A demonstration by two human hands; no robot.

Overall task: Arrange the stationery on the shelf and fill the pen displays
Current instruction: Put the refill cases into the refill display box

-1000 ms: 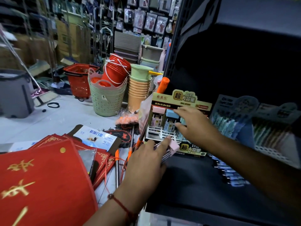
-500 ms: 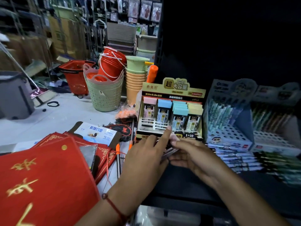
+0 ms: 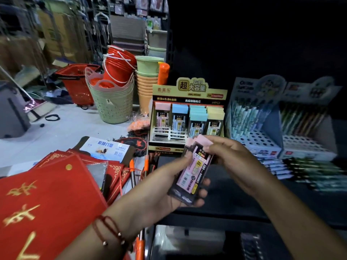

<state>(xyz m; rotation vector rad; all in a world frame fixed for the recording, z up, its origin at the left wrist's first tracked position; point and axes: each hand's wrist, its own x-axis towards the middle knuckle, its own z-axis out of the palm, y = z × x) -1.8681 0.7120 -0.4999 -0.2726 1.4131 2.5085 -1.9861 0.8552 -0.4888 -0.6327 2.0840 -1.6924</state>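
My left hand [image 3: 161, 186] grips a stack of clear lead-refill cases with pink caps [image 3: 193, 169], held tilted over the dark shelf [image 3: 234, 196]. My right hand [image 3: 231, 158] pinches the pink top end of that stack. Just behind stands a gold-and-black display box [image 3: 188, 113] holding cases with pink, blue, teal and yellow caps in a white rack. To its right stand two light-blue pen displays [image 3: 259, 121] [image 3: 308, 126] with pens slanted in perforated trays.
Red mats with gold characters [image 3: 47, 199] lie at the lower left. Orange-handled tools [image 3: 139, 169] lie beside the shelf edge. Stacked baskets [image 3: 112, 102], red buckets [image 3: 118, 68] and cups [image 3: 146, 85] stand on the floor behind. Loose pen packs [image 3: 304, 173] lie on the shelf at right.
My right hand came back from the display box to the stack in my left hand. Both hands have lifted and tilted the stack so its labels show.
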